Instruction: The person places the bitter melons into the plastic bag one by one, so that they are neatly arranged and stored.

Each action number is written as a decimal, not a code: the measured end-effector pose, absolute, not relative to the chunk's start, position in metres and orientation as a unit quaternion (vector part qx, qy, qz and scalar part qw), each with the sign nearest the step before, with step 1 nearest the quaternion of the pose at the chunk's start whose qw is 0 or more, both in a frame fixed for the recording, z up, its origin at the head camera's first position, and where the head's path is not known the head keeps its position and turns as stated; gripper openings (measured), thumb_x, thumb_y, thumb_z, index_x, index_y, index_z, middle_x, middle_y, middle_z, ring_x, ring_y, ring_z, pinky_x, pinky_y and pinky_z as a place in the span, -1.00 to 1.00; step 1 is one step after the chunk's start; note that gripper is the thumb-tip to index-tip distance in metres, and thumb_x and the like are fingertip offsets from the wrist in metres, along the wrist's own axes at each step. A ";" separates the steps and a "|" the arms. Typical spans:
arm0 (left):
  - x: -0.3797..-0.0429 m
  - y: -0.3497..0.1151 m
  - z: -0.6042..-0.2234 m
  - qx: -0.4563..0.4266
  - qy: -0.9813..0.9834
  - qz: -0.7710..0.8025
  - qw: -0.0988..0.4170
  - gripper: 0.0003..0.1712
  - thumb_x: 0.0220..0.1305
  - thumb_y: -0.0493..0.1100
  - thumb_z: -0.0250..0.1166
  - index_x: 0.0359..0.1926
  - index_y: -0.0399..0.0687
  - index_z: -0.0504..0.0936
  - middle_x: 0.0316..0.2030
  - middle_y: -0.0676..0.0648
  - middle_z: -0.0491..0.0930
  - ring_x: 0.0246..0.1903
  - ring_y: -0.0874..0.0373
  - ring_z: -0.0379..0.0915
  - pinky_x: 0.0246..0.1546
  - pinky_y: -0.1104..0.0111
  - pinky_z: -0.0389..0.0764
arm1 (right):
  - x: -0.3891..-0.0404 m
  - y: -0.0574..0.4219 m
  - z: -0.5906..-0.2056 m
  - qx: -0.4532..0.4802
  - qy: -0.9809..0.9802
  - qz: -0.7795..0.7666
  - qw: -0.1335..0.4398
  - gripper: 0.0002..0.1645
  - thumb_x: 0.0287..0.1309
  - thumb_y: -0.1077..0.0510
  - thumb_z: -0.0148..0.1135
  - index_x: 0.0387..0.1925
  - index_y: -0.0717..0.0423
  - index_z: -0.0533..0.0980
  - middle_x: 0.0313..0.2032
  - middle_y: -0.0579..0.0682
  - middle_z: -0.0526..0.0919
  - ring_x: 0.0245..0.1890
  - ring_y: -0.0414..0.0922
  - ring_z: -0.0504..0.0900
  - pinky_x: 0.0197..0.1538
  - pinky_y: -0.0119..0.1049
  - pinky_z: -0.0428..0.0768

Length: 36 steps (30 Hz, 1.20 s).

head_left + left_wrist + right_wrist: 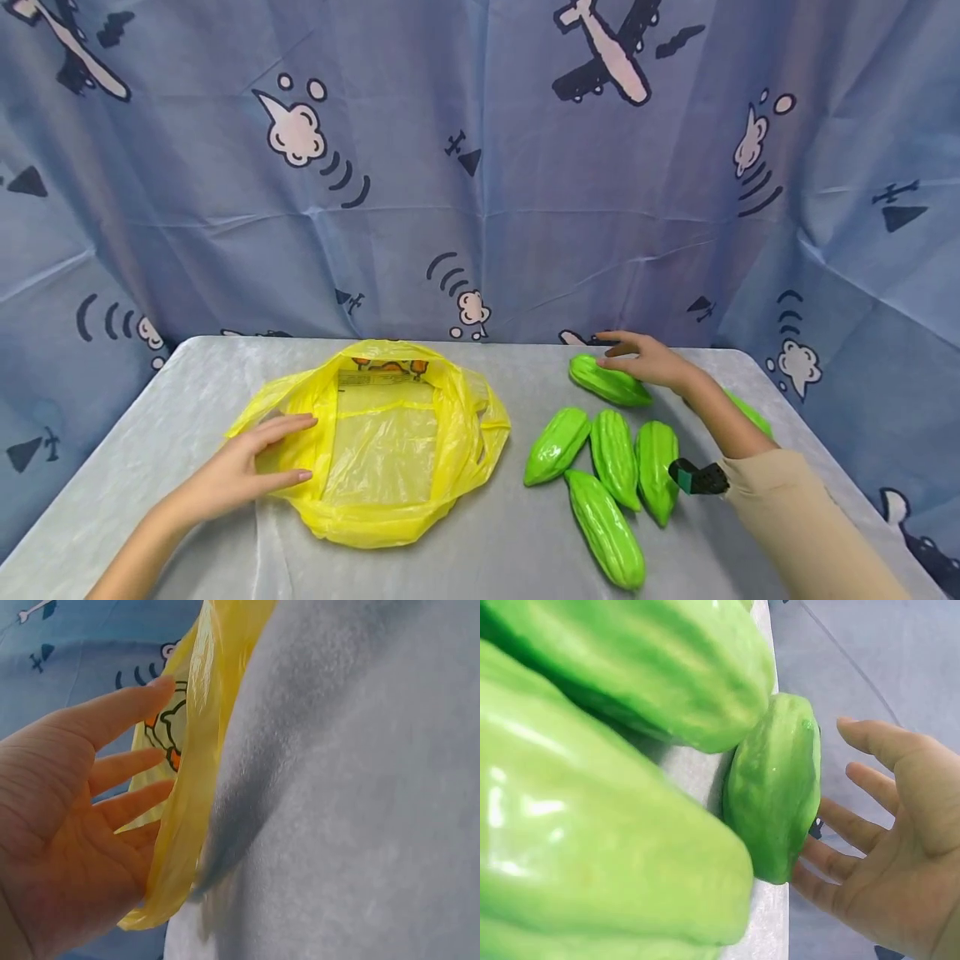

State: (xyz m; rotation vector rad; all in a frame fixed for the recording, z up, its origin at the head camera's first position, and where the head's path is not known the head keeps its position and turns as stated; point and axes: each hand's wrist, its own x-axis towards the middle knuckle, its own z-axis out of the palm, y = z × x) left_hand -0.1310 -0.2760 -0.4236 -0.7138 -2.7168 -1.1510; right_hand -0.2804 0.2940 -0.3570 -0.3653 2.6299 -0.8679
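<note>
A yellow plastic bag lies on the table with its mouth spread wide toward me. My left hand is at the bag's left edge, fingers apart; in the left wrist view the bag's rim passes in front of the fingertips. At the back right, my right hand reaches over a glossy green ridged gourd. In the right wrist view that gourd sits beside the loosely spread fingers, which are not closed round it.
Several similar gourds lie in a group nearer me, right of the bag. Another gourd shows partly behind the right forearm. A white cloth covers the table. A blue curtain with airplane prints hangs behind it.
</note>
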 end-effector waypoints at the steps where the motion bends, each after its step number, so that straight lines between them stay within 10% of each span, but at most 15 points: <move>1: -0.131 -0.277 -0.425 -0.238 -0.890 -0.385 0.049 -0.27 0.18 -0.19 0.60 0.35 -0.24 0.59 0.30 -0.29 0.59 0.33 0.37 0.37 0.21 0.78 0.25 | -0.281 0.295 -0.358 -0.128 0.926 -0.308 0.178 -0.14 0.56 -0.07 0.14 0.62 0.28 0.11 0.43 0.51 0.35 0.46 0.46 0.29 0.37 0.43 0.38; 4: -0.132 -0.281 -0.426 -0.240 -0.882 -0.405 0.025 -0.27 0.19 -0.20 0.59 0.36 -0.25 0.58 0.32 -0.30 0.57 0.39 0.36 0.30 0.23 0.78 0.24 | -0.283 0.298 -0.360 -0.134 0.916 -0.325 0.191 -0.13 0.55 -0.03 0.16 0.63 0.29 0.09 0.48 0.52 0.27 0.46 0.45 0.30 0.35 0.38 0.44; 9: -0.132 -0.284 -0.425 -0.240 -0.871 -0.428 -0.018 -0.20 0.17 -0.19 0.60 0.41 -0.23 0.53 0.38 -0.35 0.49 0.44 -0.46 0.16 0.27 0.80 0.10 | -0.286 0.302 -0.362 -0.141 0.902 -0.347 0.216 -0.15 0.53 0.02 0.21 0.62 0.28 0.13 0.55 0.50 0.10 0.48 0.45 0.26 0.32 0.32 0.50; 15: -0.130 -0.286 -0.425 -0.241 -0.866 -0.436 -0.046 -0.15 0.16 -0.17 0.61 0.44 -0.21 0.50 0.41 -0.31 0.47 0.54 -0.17 0.10 0.28 0.77 0.16 | -0.291 0.302 -0.362 -0.111 0.906 -0.325 0.248 -0.11 0.47 -0.06 0.30 0.62 0.17 0.19 0.52 0.52 0.17 0.45 0.46 0.30 0.11 0.04 0.64; 24: -0.127 -0.285 -0.423 -0.240 -0.865 -0.436 -0.062 -0.13 0.11 -0.12 0.64 0.41 -0.25 0.52 0.42 -0.39 0.42 0.48 -0.64 0.00 0.26 0.83 -0.13 | -0.294 0.299 -0.360 -0.092 0.903 -0.321 0.272 -0.02 0.43 -0.09 0.36 0.64 0.17 0.13 0.50 0.55 0.18 0.45 0.49 0.30 0.21 0.24 0.63; 28: -0.127 -0.284 -0.424 -0.234 -0.884 -0.402 -0.048 -0.14 0.08 -0.07 0.65 0.39 -0.21 0.56 0.41 -0.36 0.44 0.46 -0.61 0.07 0.57 0.15 0.12 | -0.293 0.298 -0.359 -0.095 0.903 -0.329 0.260 -0.05 0.45 -0.07 0.33 0.63 0.20 0.14 0.49 0.56 0.21 0.42 0.48 0.34 0.15 0.18 0.67; 31: -0.126 -0.283 -0.423 -0.228 -0.898 -0.375 -0.038 -0.11 0.05 -0.03 0.67 0.38 -0.21 0.57 0.40 -0.34 0.45 0.44 -0.58 0.14 0.36 -0.40 0.19 | -0.293 0.295 -0.357 -0.102 0.904 -0.333 0.247 -0.08 0.47 -0.05 0.30 0.62 0.22 0.15 0.47 0.55 0.24 0.41 0.46 0.36 0.09 0.13 0.71; 36: -0.127 -0.282 -0.423 -0.225 -0.915 -0.333 -0.029 -0.04 0.06 0.06 0.66 0.42 -0.22 0.53 0.40 -0.28 0.46 0.41 -0.45 0.27 0.28 -0.33 0.34 | -0.292 0.290 -0.352 -0.110 0.906 -0.334 0.236 -0.10 0.49 -0.05 0.27 0.62 0.24 0.14 0.47 0.56 0.25 0.43 0.44 0.35 0.08 0.15 0.71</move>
